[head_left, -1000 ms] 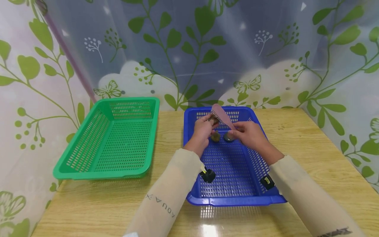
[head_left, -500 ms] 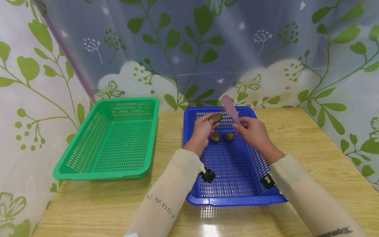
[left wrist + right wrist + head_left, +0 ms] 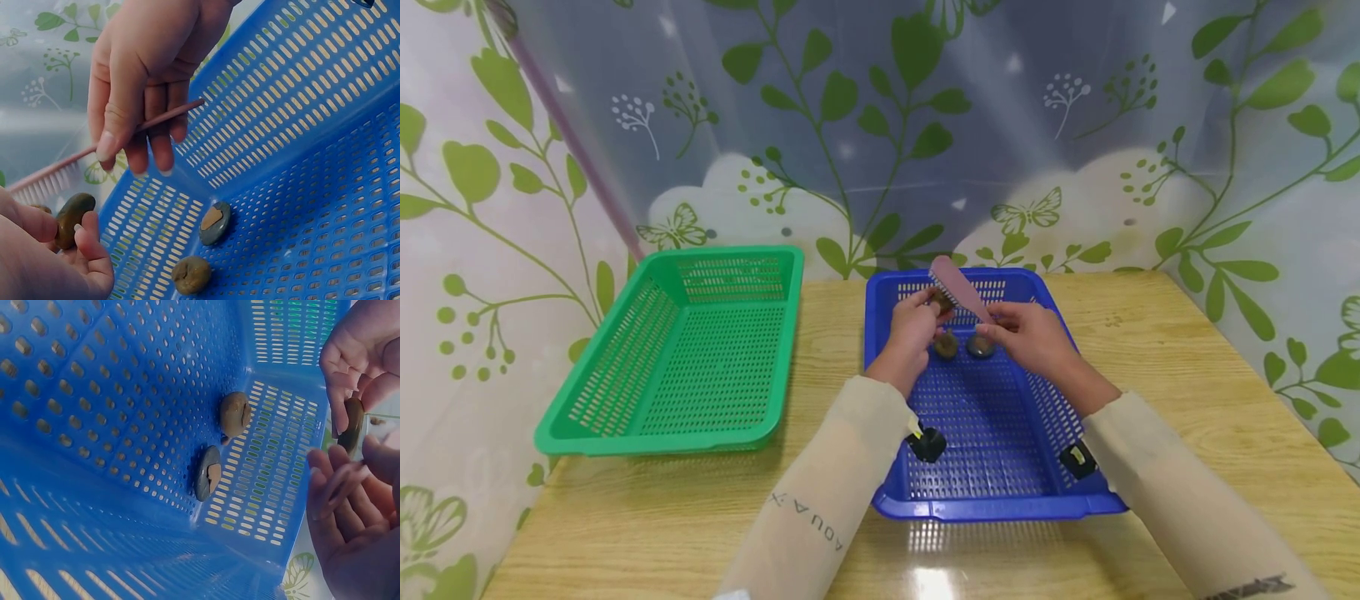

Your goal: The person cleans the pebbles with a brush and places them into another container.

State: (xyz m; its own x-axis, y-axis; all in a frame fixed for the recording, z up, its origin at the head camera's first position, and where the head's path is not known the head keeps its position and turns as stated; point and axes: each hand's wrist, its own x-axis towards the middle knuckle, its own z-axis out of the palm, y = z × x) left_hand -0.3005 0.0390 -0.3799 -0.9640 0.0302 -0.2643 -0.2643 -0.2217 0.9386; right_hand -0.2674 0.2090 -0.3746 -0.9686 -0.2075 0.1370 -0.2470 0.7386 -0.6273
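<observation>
Over the far end of the blue basket (image 3: 1000,510), my left hand (image 3: 912,337) pinches a smooth brown stone (image 3: 76,219) between thumb and fingers. My right hand (image 3: 1030,335) grips the handle of a pink brush (image 3: 958,287) with pale bristles. The brush head overlaps the stone in the head view, bristles facing it. Below the hands, on the basket floor near its far wall, lie a brownish stone (image 3: 946,345) and a dark grey stone (image 3: 980,347). In the left wrist view the grey stone (image 3: 215,224) shows a tan patch on top.
A green basket (image 3: 662,445) with slotted walls stands to the left on the wooden table (image 3: 835,467). Behind the table hangs a leaf-patterned curtain (image 3: 880,108). The blue basket's side walls rise close beside both forearms.
Half a second ago the brush was raised up and to the right, off the stone. Now it is back down and left over the stone. My left hand stays nearly still.
</observation>
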